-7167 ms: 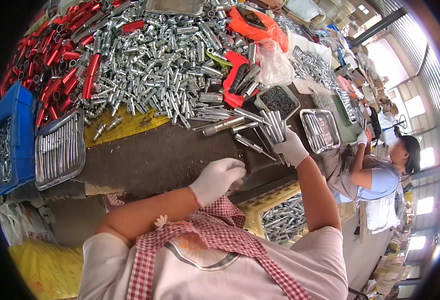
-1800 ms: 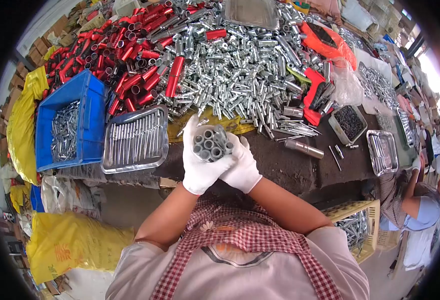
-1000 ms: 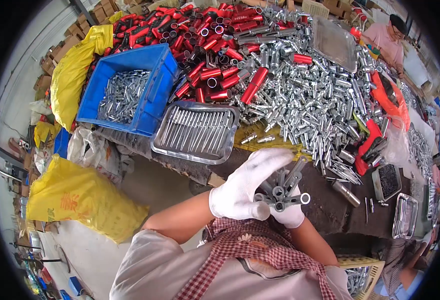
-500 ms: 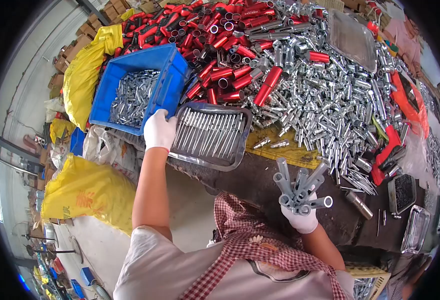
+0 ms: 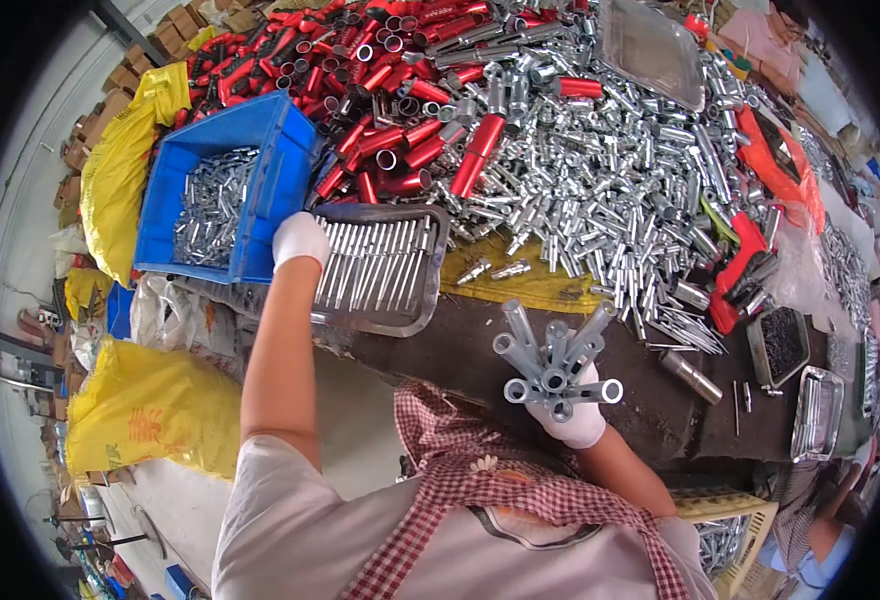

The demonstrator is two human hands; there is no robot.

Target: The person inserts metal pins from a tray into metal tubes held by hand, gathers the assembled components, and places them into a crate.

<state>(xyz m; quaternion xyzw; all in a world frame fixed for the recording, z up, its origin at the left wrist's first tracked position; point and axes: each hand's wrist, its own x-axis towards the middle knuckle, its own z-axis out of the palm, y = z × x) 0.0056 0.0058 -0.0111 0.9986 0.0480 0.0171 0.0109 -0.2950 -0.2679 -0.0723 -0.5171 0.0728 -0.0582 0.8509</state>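
Here, the right hand (image 5: 574,426) grips metal tubes (image 5: 557,346); the left hand (image 5: 300,240) (grip unclear) is at the tray (image 5: 392,325) of rods (image 5: 384,264).

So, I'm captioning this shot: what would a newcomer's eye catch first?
Probably the glittering heap of silvery metal parts along the far side of the bench, with red tubes massed at its left. Next, the bright blue bin toward the bench's left end, then the grey tubes fanning out from the right hand.

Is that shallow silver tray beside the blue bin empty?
Not empty: the shallow, rectangular silver tray holds slim silver rods laid side by side. The white-gloved left hand hides part of its left edge.
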